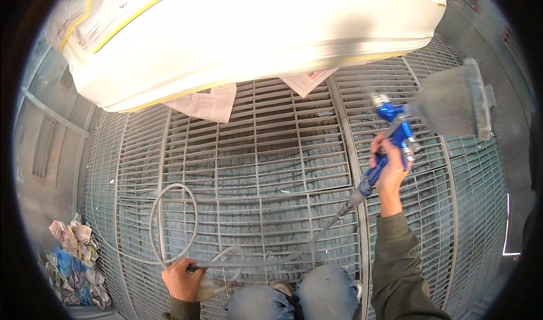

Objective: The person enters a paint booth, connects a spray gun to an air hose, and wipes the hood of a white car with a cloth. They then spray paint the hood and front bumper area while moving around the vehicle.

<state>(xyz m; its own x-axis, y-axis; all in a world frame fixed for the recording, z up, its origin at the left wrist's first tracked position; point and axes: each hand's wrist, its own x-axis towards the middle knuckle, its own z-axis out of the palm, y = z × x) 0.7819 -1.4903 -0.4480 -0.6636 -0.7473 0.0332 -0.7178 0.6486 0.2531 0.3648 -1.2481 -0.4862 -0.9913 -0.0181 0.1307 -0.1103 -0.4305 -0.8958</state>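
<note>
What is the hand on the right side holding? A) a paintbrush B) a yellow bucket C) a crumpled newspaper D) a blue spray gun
D: the right hand is wrapped around the grip of a blue spray gun, with a grey hose running from it to the left hand.

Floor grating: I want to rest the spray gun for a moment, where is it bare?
The grating is bare in the middle, between the masked white panel above and the hose loops held by the left hand. It is also bare right of the spray gun in the right hand. The crumpled paper pile crowds the lower left.
</note>
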